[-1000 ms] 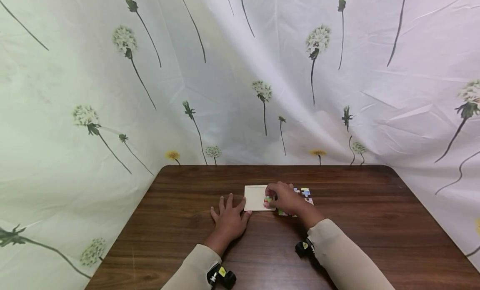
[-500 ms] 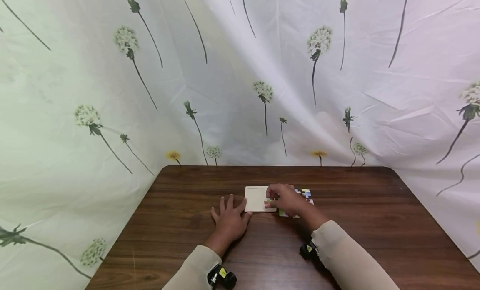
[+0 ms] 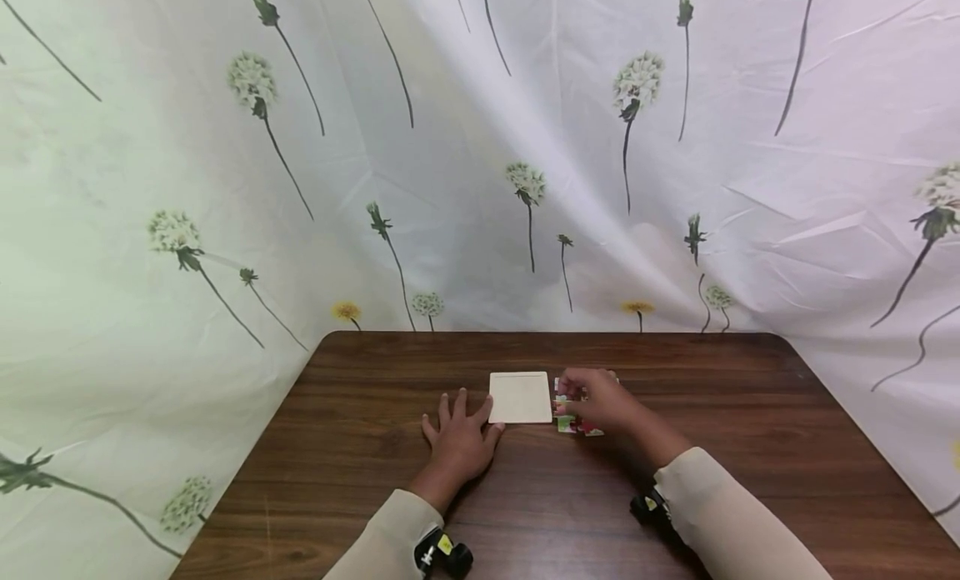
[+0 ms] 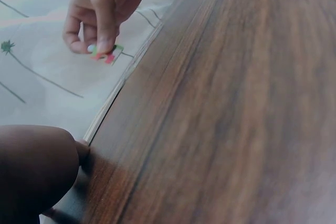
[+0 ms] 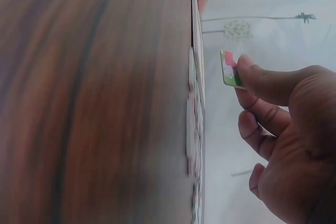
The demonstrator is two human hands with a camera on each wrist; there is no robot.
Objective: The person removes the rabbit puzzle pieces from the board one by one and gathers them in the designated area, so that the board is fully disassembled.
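Observation:
A pale, square puzzle tray (image 3: 520,397) lies flat on the wooden table. My left hand (image 3: 459,442) rests on the table with spread fingers, its forefinger and thumb at the tray's left side and near corner. Just right of the tray, my right hand (image 3: 606,401) pinches a small jigsaw piece (image 5: 229,69) with red, white and green printing between thumb and fingers. In both wrist views this piece hangs above table level. Beneath the right hand lie several jigsaw pieces (image 3: 567,425), partly hidden by it.
The brown wood-grain table (image 3: 375,480) ends at a far edge against a hanging white cloth (image 3: 465,247) printed with dandelions. A black wrist camera (image 3: 453,555) sits on the left forearm, another camera (image 3: 647,507) on the right.
My right hand has moved rightward from over the tray to over the loose pieces, carrying the jigsaw piece out of the tray. The left hand has stayed in place.

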